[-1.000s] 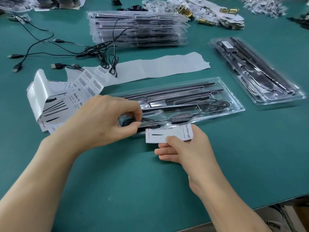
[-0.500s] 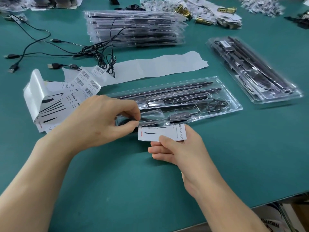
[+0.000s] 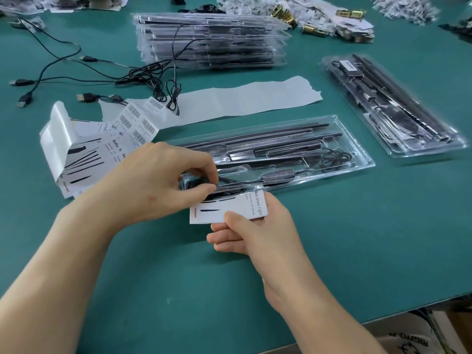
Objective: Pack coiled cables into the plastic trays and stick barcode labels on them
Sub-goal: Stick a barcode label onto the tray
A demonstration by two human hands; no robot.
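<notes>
A clear plastic tray (image 3: 352,149) lies lengthwise on the green bench (image 3: 357,238) and serves here as the landmark. It holds long dark bars, an inline controller (image 3: 279,175) near its front edge, and a coiled cable (image 3: 334,159) at its right end. Over the tray's left end, the left hand (image 3: 163,185) has thumb and fingers (image 3: 201,164) pinched together on a dark part of the cable at the tray's near-left corner. Just in front of the tray, touching its front rim, the right hand (image 3: 258,231) holds a white printed label (image 3: 229,209); the thumb presses on top of it and the fingers lie beneath, clamping the card between them. To the left of the tray lies a curled sheet of printed and barcode labels (image 3: 107,139). Behind the tray runs a long strip of white backing paper (image 3: 242,100), and behind that strip stands a stack of filled trays (image 3: 209,42). Loose USB cables (image 3: 84,70) spread behind and to the left of the tray. To the right of the tray, well apart and angled, rests another packed tray (image 3: 390,106). Far behind the tray, small bagged parts (image 3: 319,19) are heaped near the bench's far edge.
</notes>
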